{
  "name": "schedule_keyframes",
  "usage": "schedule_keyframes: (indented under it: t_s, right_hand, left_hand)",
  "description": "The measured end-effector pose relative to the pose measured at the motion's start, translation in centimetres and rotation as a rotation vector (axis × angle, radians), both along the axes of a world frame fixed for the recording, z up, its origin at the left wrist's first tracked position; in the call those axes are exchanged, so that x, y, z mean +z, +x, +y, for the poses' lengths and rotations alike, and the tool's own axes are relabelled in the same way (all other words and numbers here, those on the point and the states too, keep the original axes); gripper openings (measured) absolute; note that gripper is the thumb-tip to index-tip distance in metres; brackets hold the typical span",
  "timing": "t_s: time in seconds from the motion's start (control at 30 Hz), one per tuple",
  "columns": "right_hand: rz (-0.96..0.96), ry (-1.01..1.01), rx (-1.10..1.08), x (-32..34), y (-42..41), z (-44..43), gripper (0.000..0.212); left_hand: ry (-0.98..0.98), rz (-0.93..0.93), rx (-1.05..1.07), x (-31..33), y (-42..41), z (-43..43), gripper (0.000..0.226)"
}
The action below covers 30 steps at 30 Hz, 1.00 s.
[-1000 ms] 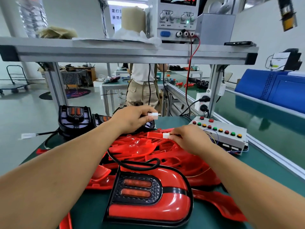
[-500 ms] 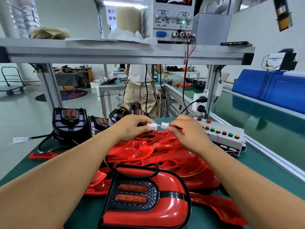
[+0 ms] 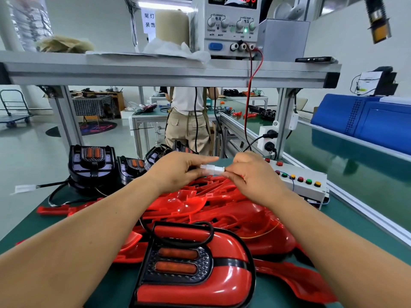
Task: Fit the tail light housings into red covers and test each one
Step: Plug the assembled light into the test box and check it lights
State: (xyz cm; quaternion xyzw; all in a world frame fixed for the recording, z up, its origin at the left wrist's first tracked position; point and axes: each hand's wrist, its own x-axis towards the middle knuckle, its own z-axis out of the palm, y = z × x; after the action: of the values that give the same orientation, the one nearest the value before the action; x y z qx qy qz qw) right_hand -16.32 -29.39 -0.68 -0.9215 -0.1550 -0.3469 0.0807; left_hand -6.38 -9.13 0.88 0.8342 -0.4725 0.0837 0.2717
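An assembled tail light [image 3: 195,265], a black housing in a red cover, lies on the table close to me, and its black cable [image 3: 178,238] loops over its top. My left hand [image 3: 178,172] pinches a white connector [image 3: 205,168] and my right hand [image 3: 251,176] pinches the mating white connector [image 3: 219,170]; the two plugs meet end to end above a heap of loose red covers [image 3: 200,203]. Several bare black housings [image 3: 93,161] with orange lenses stand at the far left.
A button test box [image 3: 304,181] sits right of my hands. A power supply [image 3: 233,25] reading 12.00 stands on the shelf above, its red lead [image 3: 249,103] hanging down. A loose white plug [image 3: 24,188] lies far left. A person [image 3: 189,121] stands behind the bench.
Both hands rose and came together. The two white connectors, apart a second ago, now meet end to end between my fingers.
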Motion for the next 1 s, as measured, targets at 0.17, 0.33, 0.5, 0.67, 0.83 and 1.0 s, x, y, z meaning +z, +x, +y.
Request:
schedule_keyframes:
  t_s: [0.17, 0.33, 0.5, 0.67, 0.83, 1.0]
  right_hand:
    - [-0.004, -0.018, 0.030, 0.2, -0.1, 0.1, 0.028]
    - [0.000, 0.117, -0.077, 0.0, 0.1, -1.1, 0.029]
    - [-0.001, 0.048, -0.003, -0.6, 0.1, -0.8, 0.017]
    - [-0.018, 0.098, 0.017, -1.1, 0.4, -0.7, 0.018]
    - [-0.007, 0.161, 0.000, -1.1, 0.9, -0.4, 0.019]
    - [0.013, 0.198, 0.018, -0.8, 0.9, -0.5, 0.021]
  left_hand:
    - [-0.020, -0.106, -0.037, 0.1, -0.5, -0.4, 0.031]
    - [-0.057, -0.041, -0.027, 0.7, -0.8, -0.8, 0.032]
    - [-0.036, -0.013, -0.012, 0.8, -0.8, -1.2, 0.029]
    - [-0.059, 0.007, -0.058, 0.4, -0.6, -1.1, 0.029]
    - [-0.084, 0.053, -0.031, -0.5, -0.6, -1.4, 0.029]
    - [-0.111, 0.106, -0.033, -0.2, -0.4, -1.7, 0.030]
